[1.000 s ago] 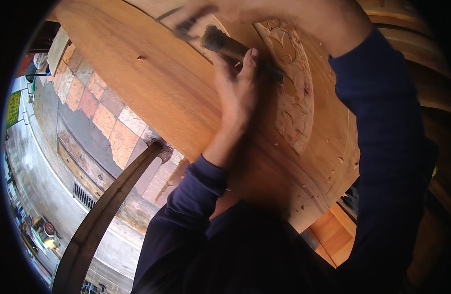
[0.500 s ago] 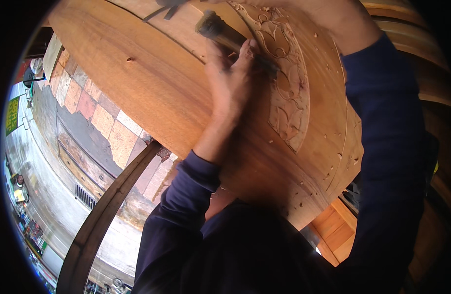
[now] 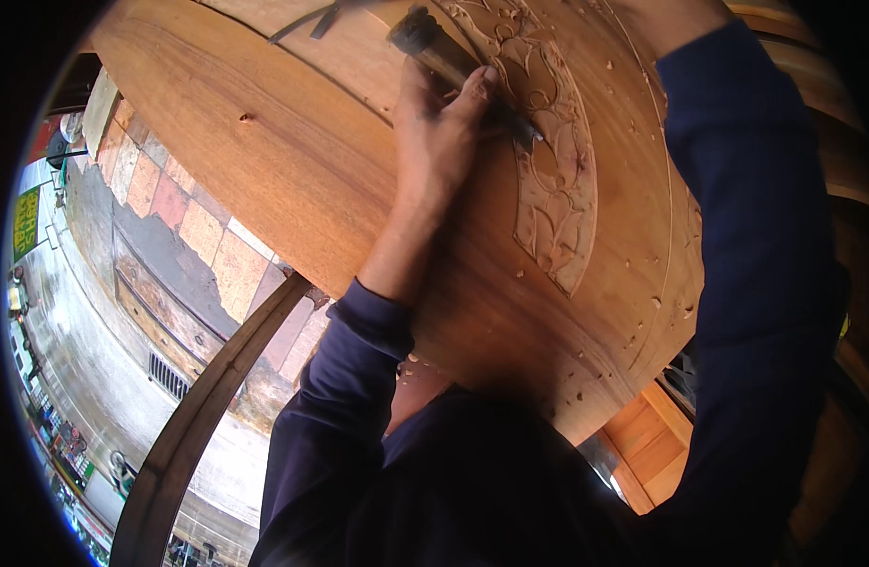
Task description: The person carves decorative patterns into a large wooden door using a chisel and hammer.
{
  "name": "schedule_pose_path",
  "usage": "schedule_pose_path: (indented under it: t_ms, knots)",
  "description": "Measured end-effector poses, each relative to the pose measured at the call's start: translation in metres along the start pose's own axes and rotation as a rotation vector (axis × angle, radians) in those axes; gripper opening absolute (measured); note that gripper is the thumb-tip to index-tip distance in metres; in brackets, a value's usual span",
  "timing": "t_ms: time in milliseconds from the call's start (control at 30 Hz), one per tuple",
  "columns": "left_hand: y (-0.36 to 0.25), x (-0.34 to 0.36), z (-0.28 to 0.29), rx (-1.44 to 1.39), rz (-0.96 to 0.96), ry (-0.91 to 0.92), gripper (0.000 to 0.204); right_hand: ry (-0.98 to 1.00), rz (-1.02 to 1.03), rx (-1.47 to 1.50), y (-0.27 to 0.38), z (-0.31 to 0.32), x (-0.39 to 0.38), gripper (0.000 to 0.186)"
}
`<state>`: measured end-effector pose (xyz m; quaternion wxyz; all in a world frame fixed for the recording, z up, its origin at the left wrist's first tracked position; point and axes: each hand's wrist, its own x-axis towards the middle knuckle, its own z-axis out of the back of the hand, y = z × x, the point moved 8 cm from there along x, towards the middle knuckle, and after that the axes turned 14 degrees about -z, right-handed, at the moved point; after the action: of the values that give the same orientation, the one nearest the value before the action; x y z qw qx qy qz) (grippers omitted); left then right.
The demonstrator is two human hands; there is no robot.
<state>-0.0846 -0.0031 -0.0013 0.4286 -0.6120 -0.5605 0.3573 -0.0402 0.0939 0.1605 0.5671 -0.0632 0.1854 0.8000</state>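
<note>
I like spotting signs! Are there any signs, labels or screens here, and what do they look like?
Sign: far left edge of the view, down on the street side beyond the wooden panel; an upright rectangle, yellow-green with dark marks.
No packages, labels or screens can be made out anywhere else.

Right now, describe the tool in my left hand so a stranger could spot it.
Start at the big round wooden panel and find its carved floral band. The chisel lies angled there under the left hand, the only wooden-handled tool touching the carving.
</note>
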Motion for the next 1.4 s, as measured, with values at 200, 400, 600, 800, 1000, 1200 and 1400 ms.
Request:
schedule_pose_path:
  t_ms: [200, 400, 600, 800, 1000, 1200, 1400]
  knots:
    - [0.014, 0.011, 0.005, 0.0, -0.007, 0.041, 0.042, 0.123, 0.078, -0.127, -0.014, -0.026, 0.004, 0.058]
    - [0.02, 0.011, 0.001, -0.032, 0.022, 0.047, 0.042, -0.063, -0.069, 0.089, -0.031, -0.014, 0.011, 0.058]
    - [0.01, 0.014, -0.004, 0.0, 0.075, 0.082, 0.035, -0.064, -0.089, 0.196, -0.043, -0.01, -0.007, 0.058]
    - [-0.004, -0.021, -0.014, -0.061, 0.339, 0.353, 0.035, 0.139, -0.167, 0.085, -0.062, -0.023, -0.04, 0.062]
    - [-0.015, -0.015, 0.022, -0.123, 0.005, -0.117, 0.026, -0.477, -0.035, 0.64, -0.073, 0.001, -0.059, 0.058]
    - [-0.011, -0.014, 0.026, -0.039, -0.119, -0.249, 0.027, -0.7, 0.129, 0.624, -0.039, 0.021, -0.08, 0.05]
    - [-0.003, -0.014, 0.016, -0.044, -0.16, -0.175, 0.028, -0.607, 0.192, 0.618, -0.036, 0.042, -0.072, 0.047]
